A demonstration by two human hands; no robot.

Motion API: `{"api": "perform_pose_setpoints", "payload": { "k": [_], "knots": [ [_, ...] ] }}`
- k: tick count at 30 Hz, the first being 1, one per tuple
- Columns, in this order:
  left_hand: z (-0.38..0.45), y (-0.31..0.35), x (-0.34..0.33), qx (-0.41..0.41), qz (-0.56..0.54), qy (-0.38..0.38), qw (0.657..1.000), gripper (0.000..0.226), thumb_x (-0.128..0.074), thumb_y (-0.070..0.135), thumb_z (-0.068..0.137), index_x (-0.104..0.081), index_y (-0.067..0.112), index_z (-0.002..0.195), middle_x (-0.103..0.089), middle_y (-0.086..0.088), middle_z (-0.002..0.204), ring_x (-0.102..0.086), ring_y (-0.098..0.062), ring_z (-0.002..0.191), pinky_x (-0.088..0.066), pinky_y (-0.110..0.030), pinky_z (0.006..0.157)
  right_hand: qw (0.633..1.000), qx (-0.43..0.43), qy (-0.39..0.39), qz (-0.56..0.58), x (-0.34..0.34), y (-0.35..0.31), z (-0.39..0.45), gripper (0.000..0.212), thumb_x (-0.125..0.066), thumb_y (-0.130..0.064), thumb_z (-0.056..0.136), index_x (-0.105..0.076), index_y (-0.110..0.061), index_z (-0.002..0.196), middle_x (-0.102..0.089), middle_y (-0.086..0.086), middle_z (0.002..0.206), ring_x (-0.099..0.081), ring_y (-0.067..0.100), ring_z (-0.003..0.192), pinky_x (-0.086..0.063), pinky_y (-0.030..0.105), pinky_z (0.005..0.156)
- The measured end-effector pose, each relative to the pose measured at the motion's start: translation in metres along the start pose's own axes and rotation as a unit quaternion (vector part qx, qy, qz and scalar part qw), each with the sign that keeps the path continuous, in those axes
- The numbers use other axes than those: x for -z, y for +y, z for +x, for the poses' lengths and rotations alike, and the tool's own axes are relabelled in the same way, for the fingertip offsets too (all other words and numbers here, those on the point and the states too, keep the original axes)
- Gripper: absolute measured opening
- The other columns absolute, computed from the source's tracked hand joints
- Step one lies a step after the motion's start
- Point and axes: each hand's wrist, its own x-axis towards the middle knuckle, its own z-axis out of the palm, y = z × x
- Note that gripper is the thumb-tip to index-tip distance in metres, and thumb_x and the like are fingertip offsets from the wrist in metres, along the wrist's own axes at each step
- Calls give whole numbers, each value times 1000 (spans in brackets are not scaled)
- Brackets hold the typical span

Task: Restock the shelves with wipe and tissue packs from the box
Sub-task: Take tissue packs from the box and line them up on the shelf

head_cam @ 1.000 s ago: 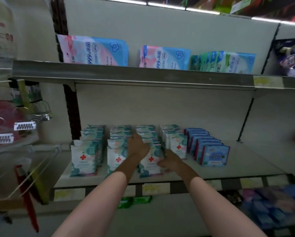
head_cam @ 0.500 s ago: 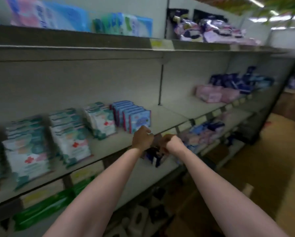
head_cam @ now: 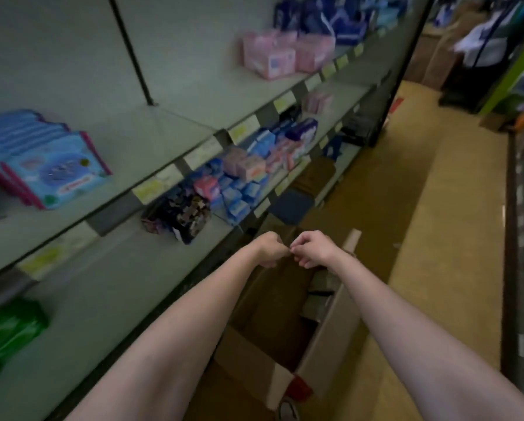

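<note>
An open cardboard box (head_cam: pixel 324 338) stands on the floor at the foot of the shelves, with dark packs (head_cam: pixel 320 288) dimly visible inside. My left hand (head_cam: pixel 269 249) and my right hand (head_cam: pixel 313 247) hover close together above the box, knuckles almost touching. Both have their fingers curled and I see nothing in either. On the middle shelf (head_cam: pixel 169 123) at the left stands a row of blue tissue packs (head_cam: pixel 51 165) with pink edges. The picture is blurred by motion.
Pink boxes (head_cam: pixel 272 56) and dark blue packs (head_cam: pixel 318 16) sit further along the shelf. The shelf below holds a dark patterned pack (head_cam: pixel 178 214) and blue and pink packs (head_cam: pixel 245 177). A green pack (head_cam: pixel 8 329) lies at lower left. The tan aisle floor (head_cam: pixel 437 238) runs to the right.
My view swung right and down, from the wipe packs on the shelf to the box on the floor. Both hands left the packs and came together over the box.
</note>
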Motion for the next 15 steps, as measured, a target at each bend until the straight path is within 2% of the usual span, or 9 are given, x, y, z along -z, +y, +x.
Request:
{"api": "perform_pose_setpoints", "payload": {
  "k": [4, 7, 9, 11, 12, 13, 15],
  "knots": [
    [60, 1, -54, 57, -33, -76, 995, 36, -50, 27, 95, -52, 7, 125, -60, -6, 104, -62, -19, 89, -51, -25, 67, 997, -71, -34, 6, 12, 57, 49, 6, -53, -10, 93, -59, -11, 93, -60, 3, 70, -55, 10, 55, -46, 18, 52],
    [96, -9, -95, 100, -64, -127, 985, 46, -47, 25, 96, -36, 9, 138, -55, -8, 118, -57, -18, 93, -47, -21, 64, 992, -109, -59, -6, 7, 101, 84, 7, -53, -10, 93, -59, -9, 96, -62, 5, 74, -56, 11, 58, -48, 20, 55],
    [116, -19, -121, 131, -88, -159, 974, 52, -43, 25, 97, -26, 10, 144, -50, -12, 131, -53, -16, 92, -43, -18, 59, 988, -122, -87, -36, -5, 129, 105, 12, -53, -12, 94, -59, -9, 104, -65, 8, 89, -61, 13, 70, -50, 20, 60],
    [139, -32, -151, 166, -114, -188, 961, 36, -35, 25, 101, -35, 12, 134, -53, -9, 117, -49, -13, 83, -38, -16, 58, 981, -135, -117, -72, -21, 153, 128, 25, -52, -13, 94, -55, -6, 118, -62, 11, 107, -63, 19, 88, -51, 23, 62],
    [150, -38, -166, 188, -128, -195, 954, 27, -31, 24, 102, -39, 13, 125, -53, -5, 105, -47, -10, 76, -37, -16, 58, 976, -141, -133, -102, -28, 164, 138, 27, -51, -13, 94, -54, -4, 120, -61, 13, 111, -62, 23, 93, -49, 25, 64],
    [148, -41, -170, 204, -135, -192, 950, 26, -29, 24, 102, -40, 13, 123, -51, -4, 102, -45, -8, 71, -37, -15, 58, 972, -135, -139, -134, -31, 167, 140, 26, -49, -12, 94, -55, -1, 117, -59, 14, 109, -60, 26, 97, -45, 28, 68],
    [166, -57, -194, 237, -177, -195, 935, 37, -36, 26, 100, -37, 13, 135, -48, -6, 125, -52, -11, 80, -40, -16, 57, 959, -142, -164, -182, -40, 185, 160, 25, -47, -10, 93, -58, 3, 110, -58, 15, 105, -57, 30, 106, -43, 30, 78]
  ]
}}
